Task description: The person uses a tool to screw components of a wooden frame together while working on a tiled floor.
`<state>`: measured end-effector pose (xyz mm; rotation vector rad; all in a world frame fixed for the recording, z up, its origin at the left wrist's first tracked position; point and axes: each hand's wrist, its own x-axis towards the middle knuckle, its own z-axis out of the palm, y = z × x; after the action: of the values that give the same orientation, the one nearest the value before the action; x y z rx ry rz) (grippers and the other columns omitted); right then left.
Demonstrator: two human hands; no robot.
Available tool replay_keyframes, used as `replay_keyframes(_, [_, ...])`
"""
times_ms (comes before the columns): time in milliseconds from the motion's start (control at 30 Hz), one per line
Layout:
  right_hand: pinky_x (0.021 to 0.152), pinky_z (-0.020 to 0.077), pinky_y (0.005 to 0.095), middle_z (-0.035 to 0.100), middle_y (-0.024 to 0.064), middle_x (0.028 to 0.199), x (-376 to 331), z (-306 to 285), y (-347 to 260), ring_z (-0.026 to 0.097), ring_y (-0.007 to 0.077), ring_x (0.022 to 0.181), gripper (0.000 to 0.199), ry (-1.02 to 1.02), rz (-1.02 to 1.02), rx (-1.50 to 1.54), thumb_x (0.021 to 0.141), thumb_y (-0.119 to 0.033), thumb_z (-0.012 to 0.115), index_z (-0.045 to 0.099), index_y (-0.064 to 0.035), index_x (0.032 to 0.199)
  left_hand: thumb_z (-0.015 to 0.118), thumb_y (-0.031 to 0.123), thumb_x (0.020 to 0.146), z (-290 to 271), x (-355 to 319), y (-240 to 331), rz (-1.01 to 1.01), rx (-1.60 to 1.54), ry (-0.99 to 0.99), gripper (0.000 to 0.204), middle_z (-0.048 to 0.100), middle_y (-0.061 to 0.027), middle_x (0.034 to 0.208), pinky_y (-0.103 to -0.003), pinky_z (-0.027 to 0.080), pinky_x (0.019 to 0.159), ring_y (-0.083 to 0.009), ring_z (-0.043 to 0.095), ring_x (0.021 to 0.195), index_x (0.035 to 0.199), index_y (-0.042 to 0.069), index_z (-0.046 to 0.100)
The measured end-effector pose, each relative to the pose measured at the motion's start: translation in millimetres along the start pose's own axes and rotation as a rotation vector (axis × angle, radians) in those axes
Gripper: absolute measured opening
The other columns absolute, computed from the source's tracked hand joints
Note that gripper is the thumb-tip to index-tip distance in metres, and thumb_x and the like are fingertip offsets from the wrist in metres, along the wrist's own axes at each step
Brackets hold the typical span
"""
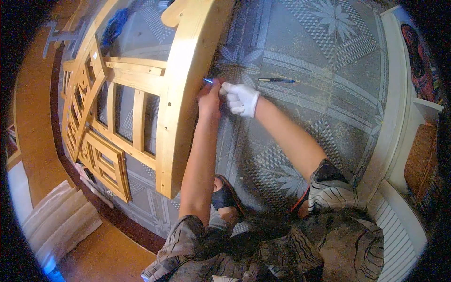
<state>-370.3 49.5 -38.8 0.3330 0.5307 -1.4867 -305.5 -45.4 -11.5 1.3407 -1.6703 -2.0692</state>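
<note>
My bare left hand (210, 99) is closed beside the right face of a thick pale wooden beam (174, 105). From its fingertips a small, slim, shiny blue-silver piece (207, 80) points toward the beam; its kind is too small to tell. Touching or nearly touching those fingers is my right hand (241, 99), in a white glove, with its thumb and forefinger pinched together. What the pinch holds, if anything, is hidden. The beam forms one side of a slatted wooden frame (138, 120), with several dark holes along it. On the floor to the right lies a slim dark pen-like stick (276, 80).
Carved wooden panels (104, 160) lean at the frame's left. Patterned grey flooring (300, 108) carries scattered sawdust-like specks. A white ledge (399, 127) runs along the right, with a brown woven item (420, 162) beyond. My sandalled foot (226, 193) is below the left forearm.
</note>
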Motion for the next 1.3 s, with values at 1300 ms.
replay_keyframes(1300, [0.030, 0.0198, 0.0237, 0.030, -0.0039, 0.045, -6, 12, 54, 0.027, 0.0075, 0.034, 0.021, 0.166, -0.037, -0.117, 0.080, -0.027, 0.048, 0.049, -0.0079, 0.072, 0.052, 0.010, 0.078, -20, -44, -34, -0.024, -0.406, 0.253, 0.014, 0.054, -0.0065, 0.083, -0.025, 0.042, 0.057, -0.0141, 0.052, 0.070, 0.089, 0.001, 0.051])
